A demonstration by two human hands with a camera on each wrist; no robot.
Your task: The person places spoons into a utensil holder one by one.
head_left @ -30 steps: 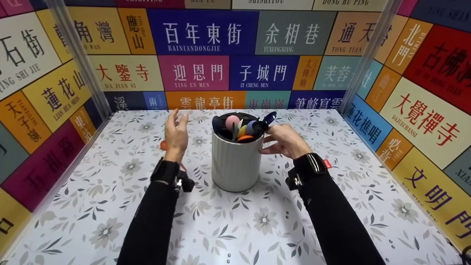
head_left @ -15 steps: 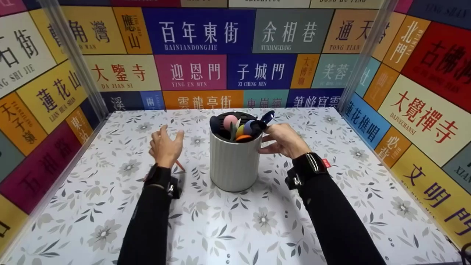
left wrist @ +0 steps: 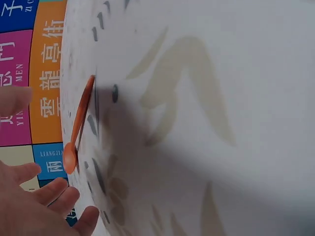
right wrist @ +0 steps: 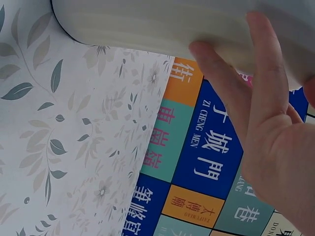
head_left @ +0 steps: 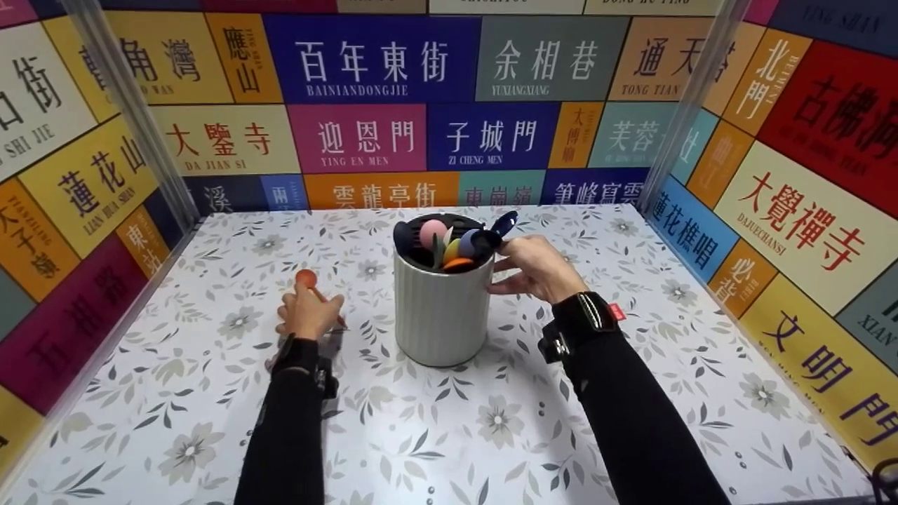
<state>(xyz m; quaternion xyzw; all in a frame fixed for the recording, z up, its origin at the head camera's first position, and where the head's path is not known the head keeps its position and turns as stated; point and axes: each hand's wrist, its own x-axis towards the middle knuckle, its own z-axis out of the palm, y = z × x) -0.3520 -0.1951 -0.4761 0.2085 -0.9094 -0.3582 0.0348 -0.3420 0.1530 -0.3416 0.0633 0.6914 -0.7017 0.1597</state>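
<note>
My left hand hovers low over an orange spoon on the table; its fingers look spread in the left wrist view and hold nothing. In the head view the spoon's round bowl shows beyond the fingers, with most of the handle hidden under the hand. At the middle stands an upright, ribbed whitish utensil holder, filled with colourful utensils. My right hand holds its right upper side by the rim, beside a dark blue utensil. Some fingertips lie against the outer wall in the right wrist view.
A pink round-headed utensil and an orange one stick up among others in the holder. The table has a floral cover. Panels with printed signs enclose its back and sides.
My left hand has come down and nearer from a raised pose to just above the orange spoon, uncovering its bowl. The right hand stays at the utensil holder; the head view shifts slightly.
</note>
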